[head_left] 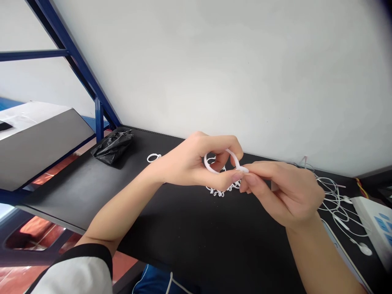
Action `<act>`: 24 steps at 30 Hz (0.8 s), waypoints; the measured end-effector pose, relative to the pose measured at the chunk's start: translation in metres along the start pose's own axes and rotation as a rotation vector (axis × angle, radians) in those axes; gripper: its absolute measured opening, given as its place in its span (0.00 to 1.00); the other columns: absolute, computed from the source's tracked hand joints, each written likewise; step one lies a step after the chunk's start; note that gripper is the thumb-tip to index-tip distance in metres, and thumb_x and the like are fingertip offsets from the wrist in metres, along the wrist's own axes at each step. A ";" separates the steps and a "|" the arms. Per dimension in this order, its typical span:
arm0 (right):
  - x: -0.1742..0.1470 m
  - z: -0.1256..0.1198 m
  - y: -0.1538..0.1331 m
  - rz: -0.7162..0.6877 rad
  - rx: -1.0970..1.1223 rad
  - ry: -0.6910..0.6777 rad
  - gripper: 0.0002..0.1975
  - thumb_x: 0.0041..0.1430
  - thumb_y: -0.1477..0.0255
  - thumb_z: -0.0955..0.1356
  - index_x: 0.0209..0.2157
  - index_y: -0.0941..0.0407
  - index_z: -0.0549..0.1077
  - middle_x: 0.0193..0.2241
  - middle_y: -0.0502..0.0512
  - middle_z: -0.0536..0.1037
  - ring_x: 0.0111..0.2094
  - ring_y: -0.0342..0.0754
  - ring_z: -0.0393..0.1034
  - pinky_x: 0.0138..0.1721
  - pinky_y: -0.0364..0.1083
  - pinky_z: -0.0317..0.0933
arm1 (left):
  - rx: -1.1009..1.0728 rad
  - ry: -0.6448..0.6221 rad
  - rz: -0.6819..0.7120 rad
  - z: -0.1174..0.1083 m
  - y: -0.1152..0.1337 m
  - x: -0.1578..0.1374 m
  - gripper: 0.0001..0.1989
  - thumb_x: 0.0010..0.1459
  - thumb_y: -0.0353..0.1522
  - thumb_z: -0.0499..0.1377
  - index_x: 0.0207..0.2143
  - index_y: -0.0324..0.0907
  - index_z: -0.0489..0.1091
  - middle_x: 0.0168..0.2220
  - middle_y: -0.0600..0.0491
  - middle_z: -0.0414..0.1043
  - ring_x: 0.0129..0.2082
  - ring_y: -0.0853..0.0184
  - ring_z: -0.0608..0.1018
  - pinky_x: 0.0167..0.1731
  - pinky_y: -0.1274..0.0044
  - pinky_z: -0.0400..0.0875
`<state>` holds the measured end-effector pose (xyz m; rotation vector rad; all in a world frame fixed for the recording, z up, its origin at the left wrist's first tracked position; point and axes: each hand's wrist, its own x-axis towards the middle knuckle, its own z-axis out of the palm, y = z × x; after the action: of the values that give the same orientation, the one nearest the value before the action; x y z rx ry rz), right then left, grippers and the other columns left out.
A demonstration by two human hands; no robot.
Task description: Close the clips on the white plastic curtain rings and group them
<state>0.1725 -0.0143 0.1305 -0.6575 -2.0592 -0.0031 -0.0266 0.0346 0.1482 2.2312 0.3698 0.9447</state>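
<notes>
A thin white ring-shaped band (234, 158) is held up over the black table (183, 228). My left hand (199, 159) curls around the band, pressing it between thumb and fingers. At the band's right end, the thumb and index finger of my right hand (288, 190) pinch a small white tip or joint. Behind and below my hands lie several small white looped pieces (219, 192), partly hidden by the fingers. Another white ring (152, 157) rests on the table beyond my left wrist.
A crumpled black plastic bag (113, 146) lies at the table's far left. To the right are tangled white earphones (339, 220), a white box (375, 228) and a flat device (343, 255) partly behind my right forearm. Blue metal framing (99, 118) rises at the left, before a white wall.
</notes>
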 end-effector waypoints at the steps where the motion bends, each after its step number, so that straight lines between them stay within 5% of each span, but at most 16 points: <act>1: 0.000 0.001 0.000 0.000 -0.005 0.001 0.06 0.63 0.80 0.66 0.36 0.54 0.72 0.20 0.45 0.75 0.17 0.38 0.66 0.17 0.39 0.60 | 0.001 -0.002 0.003 0.000 -0.001 0.000 0.06 0.58 0.33 0.59 0.31 0.41 0.66 0.17 0.62 0.63 0.18 0.77 0.65 0.23 0.82 0.63; 11: 0.004 0.001 0.006 -0.018 -0.113 -0.032 0.07 0.62 0.76 0.68 0.30 0.53 0.71 0.18 0.44 0.74 0.16 0.37 0.62 0.16 0.39 0.58 | 0.054 -0.085 -0.063 -0.005 -0.004 -0.001 0.11 0.60 0.39 0.61 0.35 0.41 0.69 0.24 0.58 0.70 0.23 0.75 0.71 0.24 0.82 0.63; 17: 0.004 0.000 0.011 -0.013 -0.209 0.016 0.07 0.60 0.78 0.69 0.30 0.52 0.72 0.17 0.43 0.73 0.16 0.38 0.62 0.18 0.39 0.58 | 0.209 -0.081 -0.018 -0.009 -0.006 0.000 0.15 0.58 0.41 0.64 0.40 0.40 0.72 0.35 0.52 0.74 0.35 0.70 0.75 0.34 0.80 0.68; 24: -0.001 0.009 0.019 0.012 -0.122 -0.044 0.06 0.60 0.78 0.69 0.30 0.53 0.72 0.18 0.44 0.74 0.18 0.38 0.65 0.22 0.39 0.61 | 0.289 -0.257 -0.116 -0.012 -0.006 -0.001 0.10 0.63 0.35 0.58 0.46 0.42 0.72 0.39 0.52 0.74 0.37 0.70 0.74 0.36 0.79 0.66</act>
<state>0.1743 0.0038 0.1204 -0.7506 -2.1099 -0.1087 -0.0353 0.0444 0.1496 2.5242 0.5376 0.5623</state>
